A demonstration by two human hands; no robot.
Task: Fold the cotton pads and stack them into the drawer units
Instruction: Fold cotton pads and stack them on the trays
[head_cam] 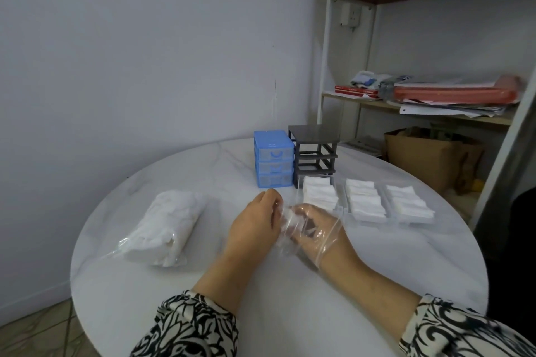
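Fingers of the left hand [255,220] pinch the clear glove [316,229] over the right hand [319,236], whose fingers curl loosely. Bagged cotton pads [168,220] lie left, nearer the left hand.

Two drawer units stand side by side on the round white table [261,284]: one blue drawer unit [273,158] with three drawers in it, and just right of it one dark grey frame [314,151] with three empty slots. In front of the grey frame lie three clear trays of folded cotton pads [319,193] [366,200] [409,201]. Well left of the blue unit lies one plastic bag of cotton pads [166,224].
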